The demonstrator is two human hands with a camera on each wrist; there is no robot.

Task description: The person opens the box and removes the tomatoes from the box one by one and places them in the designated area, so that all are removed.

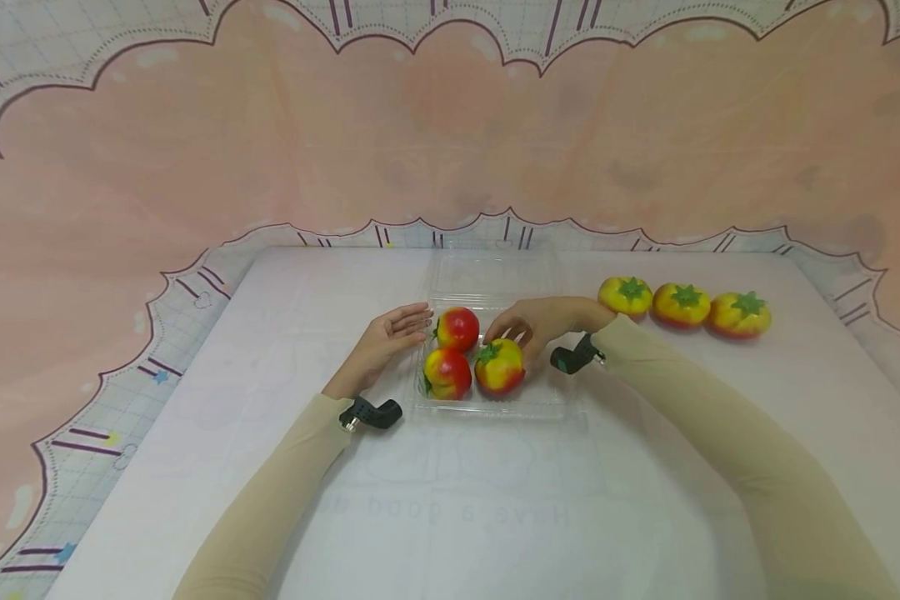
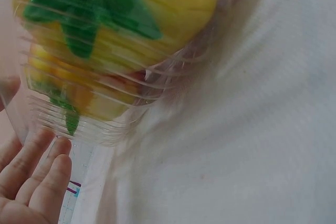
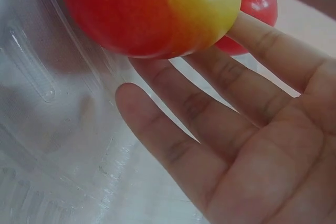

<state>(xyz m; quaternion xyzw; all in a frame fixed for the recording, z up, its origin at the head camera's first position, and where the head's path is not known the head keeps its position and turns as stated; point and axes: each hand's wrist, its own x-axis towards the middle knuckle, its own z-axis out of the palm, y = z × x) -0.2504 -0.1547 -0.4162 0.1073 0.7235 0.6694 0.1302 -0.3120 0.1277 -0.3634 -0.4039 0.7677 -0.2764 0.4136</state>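
A clear plastic clamshell box (image 1: 543,400) lies with its lid (image 1: 495,271) folded back. Inside it on the left are two red-and-yellow fruits with green leafy caps, a rear one (image 1: 458,328) and a front one (image 1: 447,374). My right hand (image 1: 543,321) holds a third such fruit (image 1: 499,367) over the box's near middle. In the right wrist view its fingers (image 3: 210,103) reach behind that fruit (image 3: 152,11), the little finger standing apart. At the box's left wall, my left hand (image 1: 390,333) has its fingers extended, fingertips (image 2: 60,148) right at the ridged plastic.
Three more yellow-and-red fruits stand in a row to the right of the box: a left one (image 1: 625,297), a middle one (image 1: 681,305) and a right one (image 1: 740,316). A white cloth (image 1: 450,517) covers the table. Behind it hangs a peach-coloured backdrop (image 1: 450,142).
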